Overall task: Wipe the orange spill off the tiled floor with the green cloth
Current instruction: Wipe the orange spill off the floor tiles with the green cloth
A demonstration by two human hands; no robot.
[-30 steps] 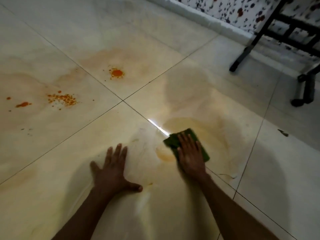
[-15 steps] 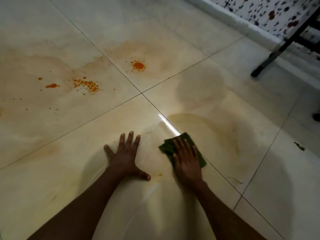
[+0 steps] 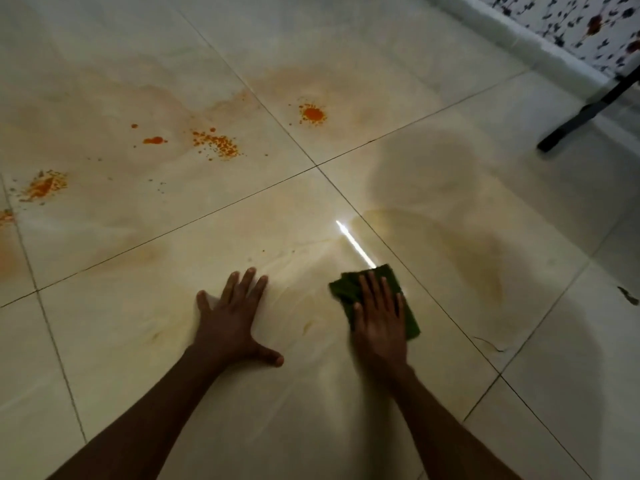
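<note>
Head view: since the earlier frames the camera has swung left, so more of the spill shows, including a smeared orange patch at the left edge that was out of sight before, while less of the black metal furniture leg at upper right is in frame. Both hands sit in much the same places on the glossy cream tiled floor as half a second ago, the right one a touch nearer the grout line.

The right hand lies flat, palm down, on the folded green cloth, fingers straight and together, pressing rather than clutching; its grip is fully spread, with no fingers curled round the fabric. The cloth lies on the near tile just beside a diagonal grout line, below a bright streak of reflected light (the hand's edges are blurred). The left hand is splayed palm down on bare tile, thumb stretched out to the right, holding nothing, set apart from the cloth.

Both forearms run up from the bottom edge, the left at a slant, the right more upright.

The orange spill remains well beyond the hands: a round blob, a scatter of orange droplets and a small splash, with pale orange film around them.
</note>
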